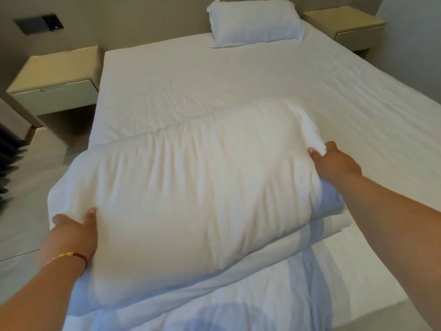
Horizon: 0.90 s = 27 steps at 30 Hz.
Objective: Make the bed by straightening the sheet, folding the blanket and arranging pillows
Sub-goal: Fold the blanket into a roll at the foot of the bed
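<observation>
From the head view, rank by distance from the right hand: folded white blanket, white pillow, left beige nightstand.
1. Folded white blanket, gripped by the right hand.
2. White pillow, at the headboard.
3. Left beige nightstand, across the bed.

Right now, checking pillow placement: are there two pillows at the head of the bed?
No, only one pillow leans there against the headboard, while both hands grip the folded blanket.

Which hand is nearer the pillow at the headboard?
Right. The right hand grips the folded blanket's far right edge, farther up the bed toward the pillow. The left hand holds its near left corner, at the foot.
</observation>
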Tool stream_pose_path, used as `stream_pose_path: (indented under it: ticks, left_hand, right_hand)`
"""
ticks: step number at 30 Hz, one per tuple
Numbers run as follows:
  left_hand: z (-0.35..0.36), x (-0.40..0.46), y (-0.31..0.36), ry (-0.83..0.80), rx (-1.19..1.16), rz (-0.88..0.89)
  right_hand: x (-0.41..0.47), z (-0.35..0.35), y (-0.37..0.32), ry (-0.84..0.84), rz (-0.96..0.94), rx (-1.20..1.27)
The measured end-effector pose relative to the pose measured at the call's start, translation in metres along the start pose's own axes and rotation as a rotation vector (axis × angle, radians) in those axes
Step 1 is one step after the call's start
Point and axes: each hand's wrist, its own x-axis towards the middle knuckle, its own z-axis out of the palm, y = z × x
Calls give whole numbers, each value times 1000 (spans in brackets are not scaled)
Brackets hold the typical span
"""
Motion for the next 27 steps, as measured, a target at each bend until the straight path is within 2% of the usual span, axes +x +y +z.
stream_pose_path:
  ticks: [3,5,9,12,15,17,19,21,24,27]
  left_hand:
    - [14,-27,6,131,146,77]
    - [11,-48,35,208,160,273]
    - [19,-91,119,149,121,795]
    - [32,-139,188,30,119,1065]
    - [39,-174,254,-69,161,1172]
    - [47,-187,299,-79,193,1231]
    - [58,-190,345,-49,251,1268]
    - [77,-183,369,-43,326,1243]
    - [135,-185,338,-120,352,1229]
    - [197,-211,266,-166,315,1253]
  right_hand:
    - [-13,18,7,38,72,-190]
    - [-15,16,-8,116,69,-244]
    - [-14,0,-39,227,-25,-259]
    - [-2,-18,-55,240,-142,-258]
    - [21,-45,-68,258,-352,-170]
    - [45,-62,-75,272,-471,-169]
    - [74,-70,-81,269,-541,-212]
    - [93,-57,-76,167,-545,-249]
    - [83,14,-31,-71,-448,-214]
    - [37,95,31,-48,-406,-190]
